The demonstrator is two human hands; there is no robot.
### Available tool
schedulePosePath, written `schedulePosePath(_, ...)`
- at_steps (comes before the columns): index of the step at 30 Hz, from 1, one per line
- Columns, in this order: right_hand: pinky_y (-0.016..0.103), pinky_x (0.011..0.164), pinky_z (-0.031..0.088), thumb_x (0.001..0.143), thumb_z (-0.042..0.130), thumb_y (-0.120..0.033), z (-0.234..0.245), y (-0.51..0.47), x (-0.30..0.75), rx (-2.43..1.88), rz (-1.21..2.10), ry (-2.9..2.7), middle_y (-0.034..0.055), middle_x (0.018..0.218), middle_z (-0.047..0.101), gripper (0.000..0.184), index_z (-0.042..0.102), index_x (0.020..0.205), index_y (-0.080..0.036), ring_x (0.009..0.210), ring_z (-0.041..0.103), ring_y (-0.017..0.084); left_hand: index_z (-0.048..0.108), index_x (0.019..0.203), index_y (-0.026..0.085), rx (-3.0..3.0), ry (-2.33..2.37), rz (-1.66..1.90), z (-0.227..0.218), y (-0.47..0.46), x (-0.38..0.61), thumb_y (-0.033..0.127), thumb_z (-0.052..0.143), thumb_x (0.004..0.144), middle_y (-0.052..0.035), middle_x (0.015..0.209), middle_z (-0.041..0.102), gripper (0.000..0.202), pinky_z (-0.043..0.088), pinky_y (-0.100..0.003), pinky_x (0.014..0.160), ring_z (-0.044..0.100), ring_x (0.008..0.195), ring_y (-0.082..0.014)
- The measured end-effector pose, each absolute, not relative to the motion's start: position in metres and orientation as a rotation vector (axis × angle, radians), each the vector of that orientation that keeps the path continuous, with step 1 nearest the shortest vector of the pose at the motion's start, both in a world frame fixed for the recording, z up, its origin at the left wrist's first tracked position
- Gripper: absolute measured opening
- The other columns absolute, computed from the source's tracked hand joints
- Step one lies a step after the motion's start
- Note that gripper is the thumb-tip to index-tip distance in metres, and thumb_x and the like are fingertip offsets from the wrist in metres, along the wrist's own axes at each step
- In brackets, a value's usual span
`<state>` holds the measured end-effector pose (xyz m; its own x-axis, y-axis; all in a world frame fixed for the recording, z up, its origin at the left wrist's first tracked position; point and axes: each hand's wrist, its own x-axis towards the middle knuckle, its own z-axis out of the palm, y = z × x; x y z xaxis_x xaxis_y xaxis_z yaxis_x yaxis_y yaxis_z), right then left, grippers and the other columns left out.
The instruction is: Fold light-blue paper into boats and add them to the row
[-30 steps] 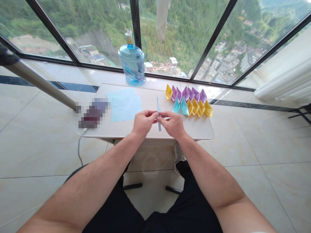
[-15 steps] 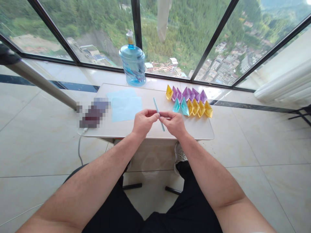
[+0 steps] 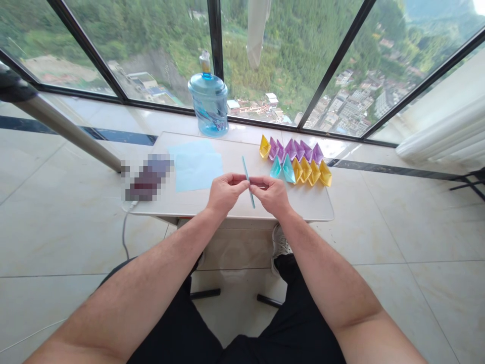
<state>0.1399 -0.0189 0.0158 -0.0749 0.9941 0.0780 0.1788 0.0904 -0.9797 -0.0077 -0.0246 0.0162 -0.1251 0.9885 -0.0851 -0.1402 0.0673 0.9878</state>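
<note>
A folded light-blue paper strip (image 3: 245, 167) stands on edge above the small white table (image 3: 166, 202). My left hand (image 3: 224, 192) and my right hand (image 3: 272, 194) both pinch it near its middle, fingertips nearly meeting. A stack of light-blue paper sheets (image 3: 197, 165) lies flat just left of my hands. Several folded paper boats (image 3: 296, 157), yellow, purple and teal, stand in two rows at the table's right rear.
A blue water jug (image 3: 209, 101) stands at the table's back edge by the window frame. A blurred dark object (image 3: 147, 177) lies at the table's left, with a cable hanging off the edge. Tiled floor surrounds the table; my knees are below.
The paper strip has tilted and turned slightly between my fingers. Both hands stay in about the same place.
</note>
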Motion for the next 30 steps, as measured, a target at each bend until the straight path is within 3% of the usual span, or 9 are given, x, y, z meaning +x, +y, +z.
schedulePosePath(5, 0.033, 0.078, 0.062, 0.077, 0.066, -0.021, 0.014, -0.020, 0.137, -1.254, 1.015, -1.497, 0.0045, 0.092, 0.080, 0.024, 0.078, 0.098, -0.019, 0.084, 0.076, 0.021, 0.079, 0.088, 0.014, 1.054, 1.277, 1.290, 0.017, -0.026, -0.008, 0.030, 0.079, 0.067, -0.0073, 0.087, 0.079, 0.026, 0.055, -0.033, 0.079, 0.072, 0.082, -0.0221)
schedulePosePath(9, 0.033, 0.079, 0.058, 0.081, 0.057, -0.013, 0.010, -0.024, 0.132, -1.322, 0.629, -1.697, 0.0079, 0.102, 0.078, 0.035, 0.074, 0.111, -0.018, 0.087, 0.072, 0.020, 0.078, 0.088, 0.016, 1.205, 1.332, 1.261, 0.016, -0.029, -0.005, 0.027, 0.073, 0.072, -0.0057, 0.087, 0.079, 0.020, 0.055, -0.032, 0.080, 0.072, 0.083, -0.0211)
schedulePosePath(13, 0.033, 0.083, 0.053, 0.087, 0.053, -0.013, 0.006, -0.028, 0.130, -1.405, 0.339, -1.878, 0.0096, 0.097, 0.074, 0.030, 0.072, 0.110, -0.017, 0.089, 0.068, 0.022, 0.076, 0.088, 0.017, 1.206, 1.347, 1.269, 0.014, -0.030, -0.002, 0.025, 0.072, 0.072, -0.0066, 0.091, 0.078, 0.018, 0.055, -0.033, 0.084, 0.072, 0.089, -0.0222)
schedulePosePath(16, 0.031, 0.079, 0.050, 0.089, 0.049, -0.013, 0.007, -0.028, 0.130, -1.418, 0.262, -1.887, 0.0073, 0.088, 0.072, 0.025, 0.071, 0.100, -0.018, 0.085, 0.065, 0.021, 0.071, 0.110, 0.022, 0.922, 1.197, 1.296, 0.015, -0.028, -0.001, 0.027, 0.074, 0.070, -0.0074, 0.114, 0.074, 0.040, 0.056, -0.033, 0.082, 0.070, 0.098, -0.0226)
schedulePosePath(18, 0.030, 0.079, 0.048, 0.090, 0.049, -0.013, 0.010, -0.028, 0.130, -1.391, 0.269, -1.899, 0.0059, 0.089, 0.071, 0.024, 0.070, 0.099, -0.020, 0.086, 0.064, 0.020, 0.066, 0.122, 0.024, 0.707, 1.012, 1.228, 0.017, -0.027, -0.001, 0.032, 0.070, 0.075, -0.0081, 0.120, 0.071, 0.048, 0.056, -0.032, 0.076, 0.071, 0.091, -0.0207)
schedulePosePath(20, 0.029, 0.079, 0.047, 0.091, 0.049, -0.014, 0.014, -0.030, 0.129, -1.399, 0.295, -1.928, 0.0053, 0.091, 0.072, 0.022, 0.069, 0.098, -0.021, 0.089, 0.064, 0.019, 0.069, 0.117, 0.018, 0.584, 0.896, 1.168, 0.018, -0.026, -0.001, 0.035, 0.065, 0.078, -0.0106, 0.112, 0.073, 0.043, 0.055, -0.030, 0.071, 0.071, 0.080, -0.0184)
schedulePosePath(23, 0.028, 0.076, 0.044, 0.093, 0.051, -0.020, 0.018, -0.031, 0.129, -1.524, 0.296, -1.968, 0.0061, 0.089, 0.072, 0.017, 0.068, 0.090, -0.020, 0.088, 0.064, 0.020, 0.073, 0.103, 0.010, 0.527, 0.877, 1.179, 0.018, -0.026, 0.003, 0.033, 0.063, 0.080, -0.0125, 0.098, 0.075, 0.034, 0.055, -0.028, 0.073, 0.070, 0.078, -0.0176)
schedulePosePath(26, 0.028, 0.068, 0.039, 0.093, 0.054, -0.025, 0.018, -0.032, 0.130, -1.668, 0.246, -1.968, 0.0061, 0.084, 0.071, 0.015, 0.066, 0.085, -0.020, 0.079, 0.063, 0.019, 0.073, 0.099, 0.009, 0.497, 0.888, 1.169, 0.018, -0.028, 0.006, 0.033, 0.063, 0.082, -0.0127, 0.090, 0.075, 0.031, 0.055, -0.026, 0.073, 0.070, 0.078, -0.0175)
schedulePosePath(30, 0.028, 0.066, 0.036, 0.097, 0.053, -0.034, 0.013, -0.031, 0.131, -1.627, 0.205, -1.994, 0.0066, 0.082, 0.070, 0.024, 0.066, 0.082, -0.020, 0.076, 0.062, 0.019, 0.070, 0.099, 0.014, 0.423, 0.938, 1.120, 0.021, -0.029, 0.004, 0.035, 0.067, 0.081, -0.0078, 0.079, 0.073, 0.028, 0.053, -0.026, 0.062, 0.067, 0.064, -0.0152)
